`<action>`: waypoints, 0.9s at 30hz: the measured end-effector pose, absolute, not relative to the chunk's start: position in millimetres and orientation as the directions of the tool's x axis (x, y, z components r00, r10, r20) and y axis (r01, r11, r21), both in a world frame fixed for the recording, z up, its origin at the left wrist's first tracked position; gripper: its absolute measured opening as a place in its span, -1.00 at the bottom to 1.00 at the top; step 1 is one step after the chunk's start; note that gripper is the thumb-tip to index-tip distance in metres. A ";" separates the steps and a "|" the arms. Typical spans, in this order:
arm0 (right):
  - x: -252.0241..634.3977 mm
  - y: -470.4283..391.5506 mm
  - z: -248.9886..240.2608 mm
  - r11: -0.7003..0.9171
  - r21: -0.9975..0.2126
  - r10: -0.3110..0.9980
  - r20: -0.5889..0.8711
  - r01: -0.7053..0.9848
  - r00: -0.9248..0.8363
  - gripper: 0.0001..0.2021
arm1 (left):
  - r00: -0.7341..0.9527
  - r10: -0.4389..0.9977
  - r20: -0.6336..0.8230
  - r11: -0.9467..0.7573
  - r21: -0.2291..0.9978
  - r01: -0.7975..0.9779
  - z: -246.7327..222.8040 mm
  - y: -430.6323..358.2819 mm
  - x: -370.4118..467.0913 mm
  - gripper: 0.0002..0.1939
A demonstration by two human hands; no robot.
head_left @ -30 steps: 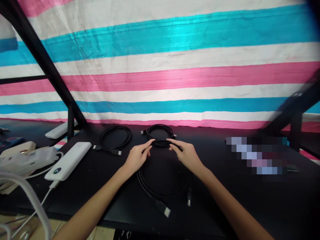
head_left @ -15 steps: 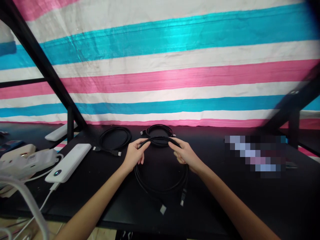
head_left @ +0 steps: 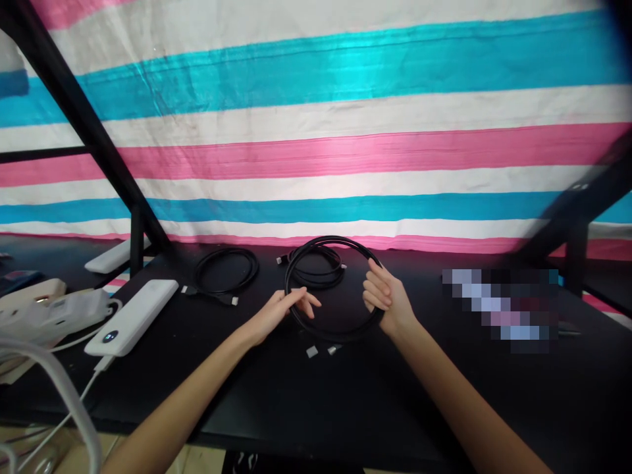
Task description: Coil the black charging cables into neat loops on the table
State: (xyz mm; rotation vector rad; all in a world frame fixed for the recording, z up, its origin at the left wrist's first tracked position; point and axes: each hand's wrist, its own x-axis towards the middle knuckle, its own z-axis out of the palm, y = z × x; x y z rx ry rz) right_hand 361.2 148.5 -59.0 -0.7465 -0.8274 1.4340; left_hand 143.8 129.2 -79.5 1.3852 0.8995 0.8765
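Observation:
A coiled black cable point(head_left: 333, 238) is held up as a round loop, tilted above the table. My right hand point(head_left: 388, 296) has its fingers wrapped round the loop's right side. At the left side, my left hand point(head_left: 291, 306) has the cable between thumb and fingers, the fingertips reaching through the loop. Two pale connector ends, one flat light plug point(head_left: 312, 352) and one narrower plug point(head_left: 334, 349), show just below the loop. Partly behind it lies another coiled black cable point(head_left: 316, 284). A third black cable coil point(head_left: 257, 266) lies to the left, with both plugs facing the front.
On the left are a white power bank point(head_left: 133, 316) with a white lead, a white power strip point(head_left: 79, 313) and a second white device point(head_left: 111, 255). Black frame bars slope at both sides. A striped sheet point(head_left: 345, 151) hangs behind the black table point(head_left: 276, 401). A blurred patch covers something at right.
The held coil has risen and turned more upright. My right hand has moved from the top to its right side, my left hand lower on its left side. Its plugs now appear farther back.

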 end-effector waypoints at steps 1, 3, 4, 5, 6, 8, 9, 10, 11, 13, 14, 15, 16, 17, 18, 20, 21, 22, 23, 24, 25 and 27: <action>361.0 148.2 -59.3 0.022 -0.860 0.999 0.043 -0.510 -0.030 -0.57 | 0.413 0.911 -0.019 -0.009 0.998 0.066 -79.4 128.8 143.4 -0.54; 360.2 148.0 -59.6 0.016 -0.870 0.999 0.038 -0.494 -0.034 -0.56 | 0.400 0.915 -0.044 -0.020 0.988 0.154 -79.3 128.2 142.3 -0.48; 359.9 148.3 -59.6 0.007 -0.865 0.999 0.031 -0.501 -0.041 -0.56 | 0.389 0.919 -0.063 -0.011 0.983 0.185 -79.3 128.0 141.8 -0.46; 359.6 148.7 -59.5 -0.006 -0.859 0.998 0.023 -0.512 -0.050 -0.56 | 0.376 0.923 -0.083 0.004 0.978 0.207 -79.5 128.0 141.4 -0.44; 359.2 149.3 -59.5 -0.019 -0.853 0.998 0.015 -0.522 -0.060 -0.56 | 0.359 0.928 -0.102 0.023 0.975 0.220 -79.8 128.0 141.2 -0.43; 357.5 150.3 -60.1 -0.037 -0.845 0.997 0.002 -0.534 -0.073 -0.59 | 0.320 0.939 -0.124 0.061 0.978 0.200 -80.4 128.4 141.2 -0.46; 356.1 150.6 -60.9 -0.044 -0.845 0.997 -0.004 -0.534 -0.076 -0.63 | 0.298 0.947 -0.119 0.071 0.983 0.166 -80.7 128.8 141.4 -0.50; 354.3 150.7 -61.9 -0.046 -0.849 0.997 -0.006 -0.527 -0.078 -0.69 | 0.275 0.955 -0.108 0.075 0.989 0.125 -81.0 129.3 141.6 -0.54; 352.3 150.5 -63.3 -0.042 -0.859 0.997 -0.004 -0.511 -0.075 -0.77 | 0.246 0.964 -0.097 0.078 0.993 0.084 -81.2 129.9 141.6 -0.58; 348.0 149.4 -66.6 -0.018 -0.896 0.998 0.011 -0.443 -0.062 -0.72 | 0.165 0.982 -0.096 0.096 0.995 0.006 -81.5 131.4 141.0 -0.62; 346.2 148.6 -68.2 -0.011 -0.920 0.998 0.016 -0.392 -0.066 -0.61 | 0.119 0.987 -0.107 0.111 0.993 -0.025 -81.6 132.1 140.3 -0.63; 344.8 147.8 -69.6 -0.014 -0.942 0.996 0.014 -0.334 -0.083 -0.52 | 0.078 0.989 -0.124 0.129 0.990 -0.052 -81.7 132.9 139.4 -0.64; 343.9 146.9 -70.6 -0.027 -0.962 0.994 0.003 -0.273 -0.108 -0.47 | 0.045 0.989 -0.139 0.142 0.987 -0.077 -81.9 133.6 138.5 -0.64; 343.3 145.9 -71.1 -0.050 -0.976 0.990 -0.020 -0.213 -0.142 -0.45 | 0.019 0.989 -0.149 0.150 0.984 -0.099 -82.1 134.3 137.7 -0.64; 342.9 144.8 -71.0 -0.075 -0.985 0.983 -0.047 -0.157 -0.177 -0.46 | 0.002 0.988 -0.151 0.151 0.982 -0.115 -82.3 134.8 137.1 -0.64; 342.4 142.2 -69.6 -0.117 -0.991 0.966 -0.097 -0.072 -0.241 -0.50 | -0.023 0.989 -0.145 0.141 0.980 -0.143 -82.7 135.6 137.1 -0.61; 341.8 140.6 -68.6 -0.141 -0.989 0.953 -0.123 -0.045 -0.277 -0.53 | -0.031 0.990 -0.139 0.132 0.979 -0.158 -82.8 135.9 137.6 -0.60; 341.0 138.7 -67.7 -0.173 -0.985 0.934 -0.155 -0.027 -0.323 -0.56 | -0.035 0.991 -0.131 0.123 0.978 -0.169 -82.9 136.1 138.3 -0.58; 339.9 136.7 -67.2 -0.210 -0.978 0.905 -0.191 -0.009 -0.380 -0.59 | -0.036 0.992 -0.123 0.115 0.977 -0.179 -82.9 136.3 139.2 -0.56; 338.6 134.8 -67.3 -0.246 -0.969 0.872 -0.226 0.010 -0.434 -0.61 | -0.034 0.993 -0.113 0.105 0.977 -0.185 -83.0 136.5 139.9 -0.54; 337.2 133.1 -68.0 -0.279 -0.960 0.837 -0.256 0.024 -0.483 -0.63 | -0.029 0.994 -0.101 0.094 0.978 -0.185 -83.1 136.8 140.4 -0.53; 334.7 131.0 -70.9 -0.321 -0.947 0.793 -0.282 0.023 -0.540 -0.63 | 0.001 0.997 -0.073 0.072 0.984 -0.163 -83.7 137.4 140.6 -0.52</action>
